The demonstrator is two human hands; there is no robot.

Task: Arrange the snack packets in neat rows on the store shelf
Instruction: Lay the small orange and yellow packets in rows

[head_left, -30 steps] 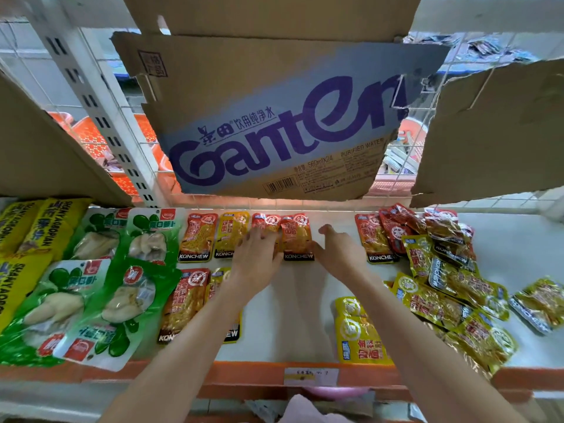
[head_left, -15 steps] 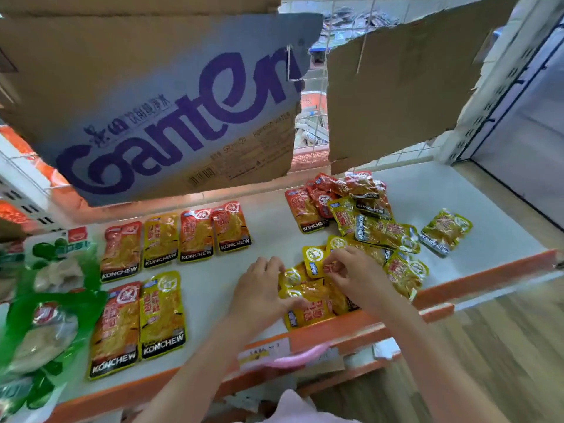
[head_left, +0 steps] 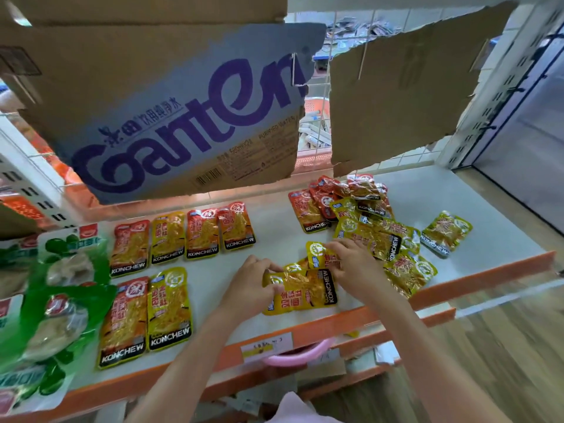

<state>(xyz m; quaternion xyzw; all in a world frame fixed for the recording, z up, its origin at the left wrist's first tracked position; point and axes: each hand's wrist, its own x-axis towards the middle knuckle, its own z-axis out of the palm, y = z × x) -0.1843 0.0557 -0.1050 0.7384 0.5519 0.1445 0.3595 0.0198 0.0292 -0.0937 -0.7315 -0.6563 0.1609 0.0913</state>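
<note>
Six packets lie in two rows on the shelf left of the loose pile, still unsorted; left hand and right hand each pinch a yellow packet beside it.

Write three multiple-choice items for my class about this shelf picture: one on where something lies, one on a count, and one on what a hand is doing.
1. Where does the lone yellow packet lie?
A. right of the heap
B. in the back row
C. on the floor

2. How many packets make up the back row?
A. two
B. four
C. six

3. What is the left hand doing?
A. hanging idle
B. pressing the cardboard
C. gripping a yellow packet

Answers: 1 A, it sits apart near the shelf's right side. 2 B, four lie side by side. 3 C, its fingers pinch the packet's left end.
</note>
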